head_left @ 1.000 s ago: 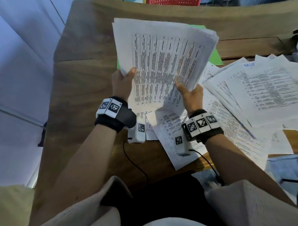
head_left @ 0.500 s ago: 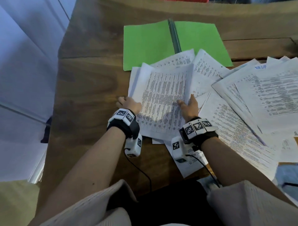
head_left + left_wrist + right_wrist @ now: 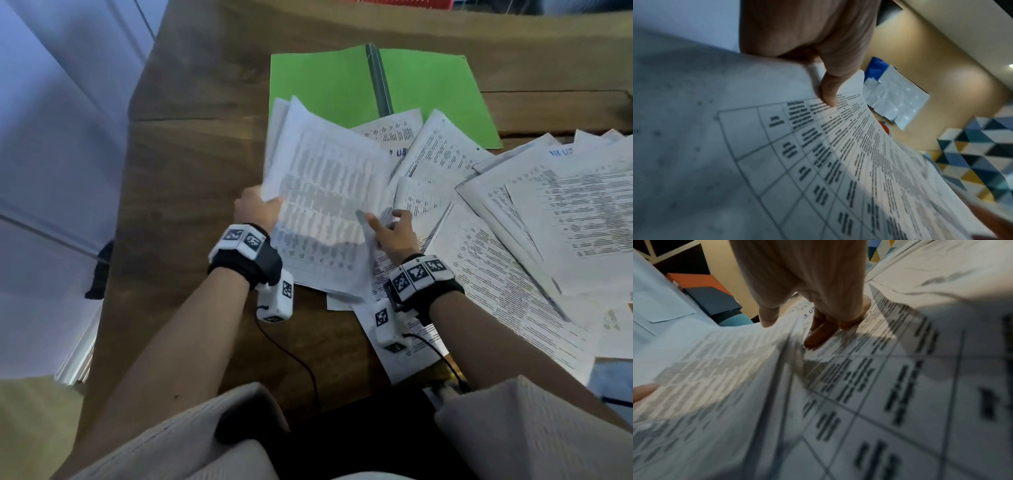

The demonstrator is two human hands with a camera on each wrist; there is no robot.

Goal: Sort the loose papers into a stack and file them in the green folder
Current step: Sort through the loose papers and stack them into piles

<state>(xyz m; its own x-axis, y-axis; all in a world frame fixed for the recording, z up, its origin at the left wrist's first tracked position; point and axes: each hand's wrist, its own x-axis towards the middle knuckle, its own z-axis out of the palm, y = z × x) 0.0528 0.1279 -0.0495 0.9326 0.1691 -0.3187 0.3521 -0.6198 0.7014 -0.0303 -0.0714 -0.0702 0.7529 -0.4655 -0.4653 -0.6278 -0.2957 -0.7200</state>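
Left hand [image 3: 255, 210] fingers clamp a part-gathered stack [image 3: 325, 219] by its left edge; right hand [image 3: 394, 231] fingers lie loosely spread on loose papers [image 3: 513, 240] beside it; many sheets remain scattered over the counter [image 3: 191, 171]; the folder [image 3: 322, 82] lies open beyond, seemingly nothing filed yet.

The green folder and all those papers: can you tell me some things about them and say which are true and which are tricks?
1. The green folder lies open on the table. True.
2. The left hand holds nothing. False: it grips the stack of papers.
3. All the papers are inside the folder. False: loose sheets lie spread over the table.
4. The right hand is beside the stack's right edge. True.
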